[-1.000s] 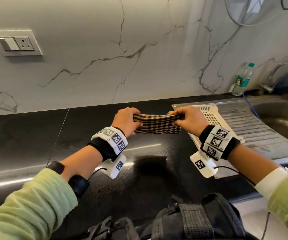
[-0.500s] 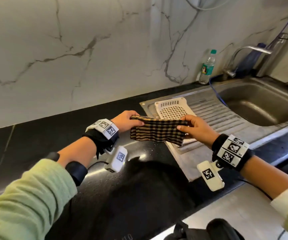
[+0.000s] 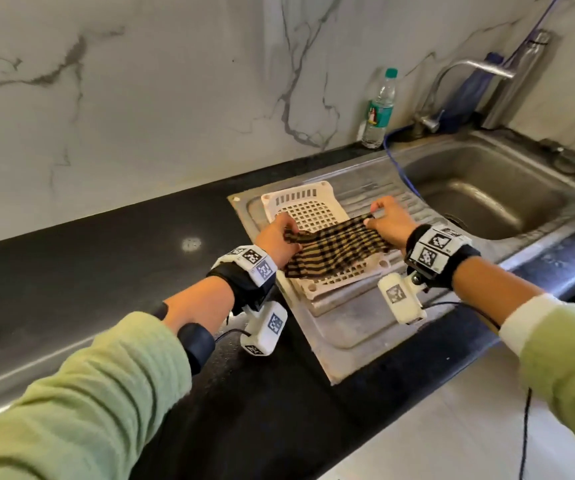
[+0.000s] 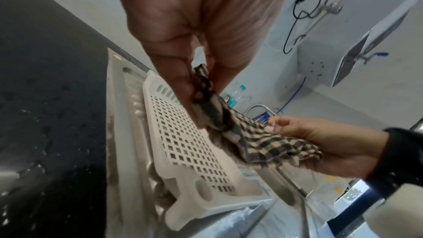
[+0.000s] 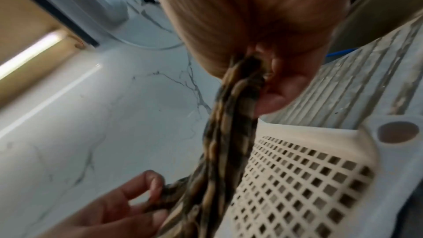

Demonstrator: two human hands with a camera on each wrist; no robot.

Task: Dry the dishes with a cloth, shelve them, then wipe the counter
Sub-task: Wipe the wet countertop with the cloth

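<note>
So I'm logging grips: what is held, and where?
The checked cloth: left hand pinches one end, right hand the opposite end.

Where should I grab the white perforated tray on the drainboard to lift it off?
Grip the near-right corner tab of the white tray, coming from the front edge. It juts out flat with a hole and lies clear of the checked cloth.

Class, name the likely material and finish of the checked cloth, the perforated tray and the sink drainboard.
Checked cloth: woven fabric, matte; it sags and creases. Perforated tray: probably moulded plastic, cream, dull; even square holes. Sink drainboard: probably stainless steel, brushed grey; pressed ridges.
</note>
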